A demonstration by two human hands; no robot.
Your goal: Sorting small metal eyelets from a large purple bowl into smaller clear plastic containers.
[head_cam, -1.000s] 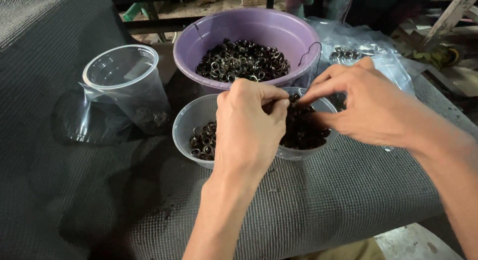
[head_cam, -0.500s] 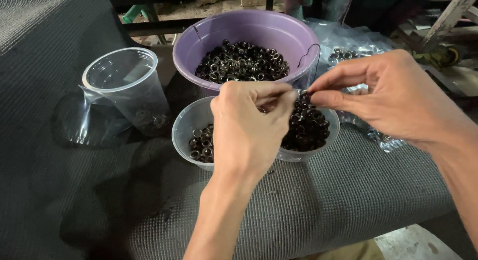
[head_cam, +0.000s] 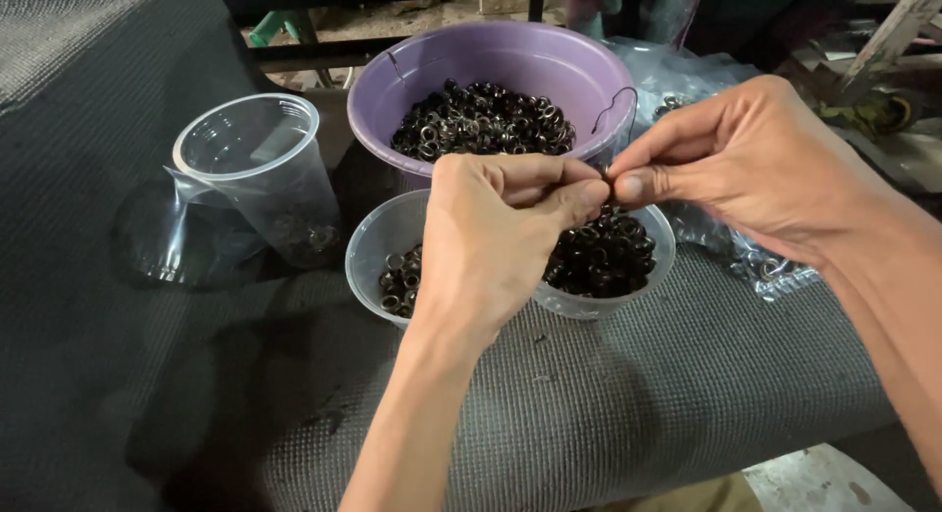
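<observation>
**Small ring pinched between two hands over the bowls**

Our fingertips point(head_cam: 628, 183) meet just above the small clear bowl point(head_cam: 655, 239). The left hand point(head_cam: 496, 242) is curled nearly closed and the right hand point(head_cam: 756, 164) has thumb and forefinger pressed together; something tiny sits in the pinch, probably one ring, though we cannot make it out clearly.

What could go wrong, as we judge it: the piece is small and the grip narrow, so a slip could drop it onto the grey mesh mat point(head_cam: 608, 414), where it may roll or catch in the weave. A wrist brushing the light bowl's rim could tip its rings point(head_cam: 599, 257).

We count two hands, one purple basin point(head_cam: 510, 56) of rings, one small bowl, one clear plastic cup point(head_cam: 257, 169) and one plastic bag point(head_cam: 765, 267). The rings are too many to count.
</observation>
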